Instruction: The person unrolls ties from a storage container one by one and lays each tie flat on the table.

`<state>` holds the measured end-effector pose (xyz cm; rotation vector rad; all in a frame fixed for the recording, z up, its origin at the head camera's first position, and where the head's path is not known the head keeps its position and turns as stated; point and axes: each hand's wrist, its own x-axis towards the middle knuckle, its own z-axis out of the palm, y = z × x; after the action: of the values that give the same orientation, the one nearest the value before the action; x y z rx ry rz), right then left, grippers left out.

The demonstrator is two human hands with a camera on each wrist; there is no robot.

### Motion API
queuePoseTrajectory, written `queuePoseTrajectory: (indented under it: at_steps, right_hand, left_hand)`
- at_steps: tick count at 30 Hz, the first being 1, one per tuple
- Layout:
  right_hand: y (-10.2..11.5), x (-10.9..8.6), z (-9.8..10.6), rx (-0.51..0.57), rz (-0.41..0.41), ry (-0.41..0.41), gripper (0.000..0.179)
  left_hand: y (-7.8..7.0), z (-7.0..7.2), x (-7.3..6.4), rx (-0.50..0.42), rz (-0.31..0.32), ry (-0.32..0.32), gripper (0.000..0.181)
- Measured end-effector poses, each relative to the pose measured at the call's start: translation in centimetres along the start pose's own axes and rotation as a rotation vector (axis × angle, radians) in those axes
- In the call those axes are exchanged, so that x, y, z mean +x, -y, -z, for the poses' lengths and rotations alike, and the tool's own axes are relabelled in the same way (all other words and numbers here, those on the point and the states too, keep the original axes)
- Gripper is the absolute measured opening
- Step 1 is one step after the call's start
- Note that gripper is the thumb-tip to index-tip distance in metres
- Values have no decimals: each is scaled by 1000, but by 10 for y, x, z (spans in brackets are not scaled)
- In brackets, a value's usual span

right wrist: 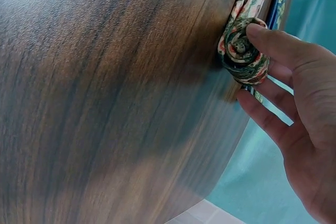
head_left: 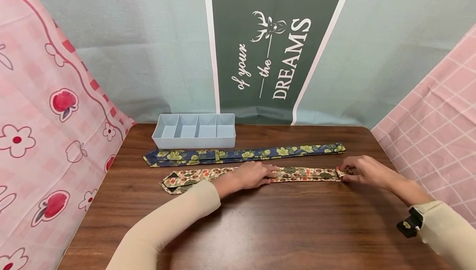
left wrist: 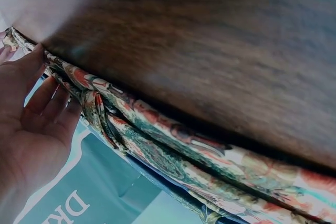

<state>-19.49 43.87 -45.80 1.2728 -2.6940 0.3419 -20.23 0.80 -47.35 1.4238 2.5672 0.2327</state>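
Observation:
A cream necktie with a red and green pattern lies lengthwise on the table, wide pointed end at the left. Its right end is wound into a small roll, its spiral facing the right wrist camera. My right hand grips this roll, thumb on its near side and fingers around the far side. Partway along the tie rests my left hand, its relaxed fingers pointing right and covering part of the fabric. In the left wrist view, thumb and fingers lie along the tie's two edges.
Just behind lies a navy necktie with yellow-green flowers, stretched out roughly parallel. A light blue tray with several compartments stands at the back left of the brown wooden table. Printed cloths hang behind and at both sides.

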Motion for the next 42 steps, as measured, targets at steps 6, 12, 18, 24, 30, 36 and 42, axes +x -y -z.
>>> queuePoseTrajectory:
  at_steps: [6, 12, 18, 24, 30, 36, 42]
  right_hand:
    - [-1, -2, 1, 15, 47, -6, 48]
    - [-9, -4, -1, 76, 180, -44, 51]
    - [-10, -5, 0, 35, 135, -45, 50]
    - [-10, -8, -1, -25, 72, -65, 48]
    - [-9, -11, -3, -43, 26, -101, 37]
    - [-9, -14, -5, -34, -26, -106, 33]
    - [-9, -14, -5, -23, -47, -83, 38]
  left_hand:
    - [5, -1, -3, -9, 10, -5, 43]
    - [8, -1, -6, 6, 14, -14, 42]
    - [9, -1, -10, 7, 24, -11, 43]
    - [9, 1, -13, -4, 29, -13, 43]
    - [7, 1, -13, -8, 32, -10, 44]
    - [5, 2, -10, 35, 37, -11, 43]
    - [-2, 6, 0, 92, 17, -60, 32]
